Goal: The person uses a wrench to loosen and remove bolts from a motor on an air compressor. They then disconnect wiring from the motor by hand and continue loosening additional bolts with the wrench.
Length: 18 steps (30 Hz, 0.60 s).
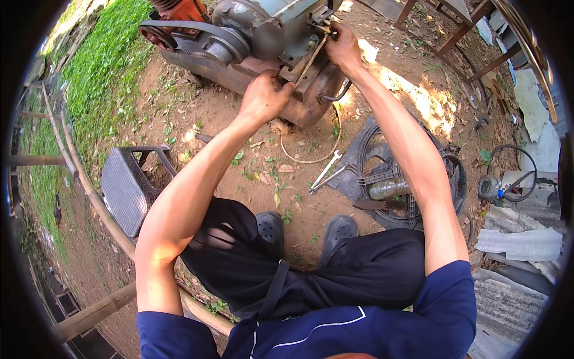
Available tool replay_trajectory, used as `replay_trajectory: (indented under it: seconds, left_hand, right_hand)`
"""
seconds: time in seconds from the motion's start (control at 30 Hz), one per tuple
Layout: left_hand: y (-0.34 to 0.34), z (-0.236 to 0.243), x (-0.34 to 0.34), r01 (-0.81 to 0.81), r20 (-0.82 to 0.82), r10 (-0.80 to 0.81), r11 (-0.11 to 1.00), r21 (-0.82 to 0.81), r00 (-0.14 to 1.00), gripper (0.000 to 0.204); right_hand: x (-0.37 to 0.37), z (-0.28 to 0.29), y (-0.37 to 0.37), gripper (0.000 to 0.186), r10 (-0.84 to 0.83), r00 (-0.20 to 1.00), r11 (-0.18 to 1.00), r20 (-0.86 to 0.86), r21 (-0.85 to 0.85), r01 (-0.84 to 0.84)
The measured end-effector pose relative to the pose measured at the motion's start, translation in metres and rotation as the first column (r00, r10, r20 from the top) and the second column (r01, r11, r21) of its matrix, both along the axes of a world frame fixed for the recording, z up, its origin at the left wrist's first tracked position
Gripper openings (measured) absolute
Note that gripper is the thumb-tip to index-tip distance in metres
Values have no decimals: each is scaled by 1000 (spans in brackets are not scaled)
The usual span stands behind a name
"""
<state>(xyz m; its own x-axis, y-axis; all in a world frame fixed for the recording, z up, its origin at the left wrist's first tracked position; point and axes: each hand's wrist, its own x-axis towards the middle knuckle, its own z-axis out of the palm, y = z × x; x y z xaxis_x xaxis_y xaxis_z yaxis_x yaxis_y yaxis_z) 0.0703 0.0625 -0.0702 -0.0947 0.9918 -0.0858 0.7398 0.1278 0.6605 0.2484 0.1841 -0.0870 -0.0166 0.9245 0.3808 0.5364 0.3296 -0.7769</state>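
Observation:
A worn machine (239, 84) with a blue-green housing and a rusty base lies on the dirt in front of me. My left hand (264, 97) is at its near edge, fingers curled against a metal plate and partly hidden. Higher and to the right, my right hand (344, 48) is closed with bent fingers beside small metal fittings; what it grips is hidden. A thin tan cord (312, 61) runs slantwise between the hands, and a similar loop (311, 161) hangs to the ground below. A black drive belt (191, 27) spans the machine's pulleys.
A double-ended wrench (325, 172) lies on the dirt beside a round black frame (359, 157) holding a clear bottle (388, 189). A dark mesh guard (128, 188) stands at left, near bamboo poles (84, 173). Corrugated sheets (514, 299) and a small jug (490, 188) lie at right.

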Motion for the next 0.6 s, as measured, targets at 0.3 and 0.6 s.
replay_trajectory:
  seconds: [0.3,0.6]
  left_hand:
    - [15,-25,31,-373,496,378,921,-114,781,46]
    - [26,-31,36,-390,732,431,888,-242,527,16]
  right_hand:
    - [-6,-9,5,38,-58,998,992,-40,-116,53]
    - [12,-15,30,40,10,1000,993,23,-115,-7]
